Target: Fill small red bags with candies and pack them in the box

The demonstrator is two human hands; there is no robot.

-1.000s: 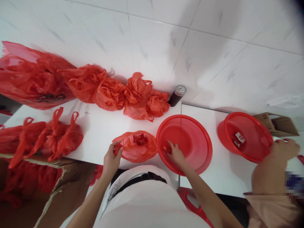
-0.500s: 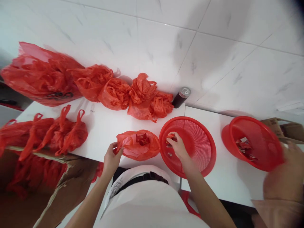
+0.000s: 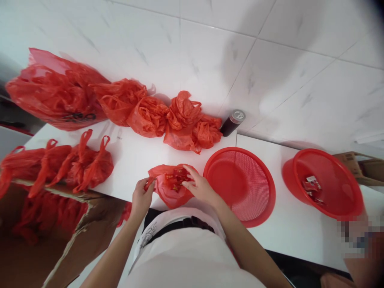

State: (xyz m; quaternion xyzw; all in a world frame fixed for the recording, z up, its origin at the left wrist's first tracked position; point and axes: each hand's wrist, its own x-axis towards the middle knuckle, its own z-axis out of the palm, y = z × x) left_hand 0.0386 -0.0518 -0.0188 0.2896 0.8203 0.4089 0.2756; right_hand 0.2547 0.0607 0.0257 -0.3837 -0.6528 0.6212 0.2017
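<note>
At the near edge of a white table (image 3: 135, 160), a person's left hand (image 3: 142, 196) pinches the rim of an open red plastic bag (image 3: 169, 194), fingers clenched on the film. The right hand (image 3: 200, 187) rests at the bag's mouth, its fingers bent over the small red wrapped sweets (image 3: 175, 178) inside; whether they grip one cannot be told. A red mesh basket (image 3: 264, 192) sits just beside the bag. A second red basket (image 3: 345, 188), farther right, holds more sweets. Knotted red bags (image 3: 84, 166) lie to the left, and a dark bottle (image 3: 233, 122) stands by the wall.
</note>
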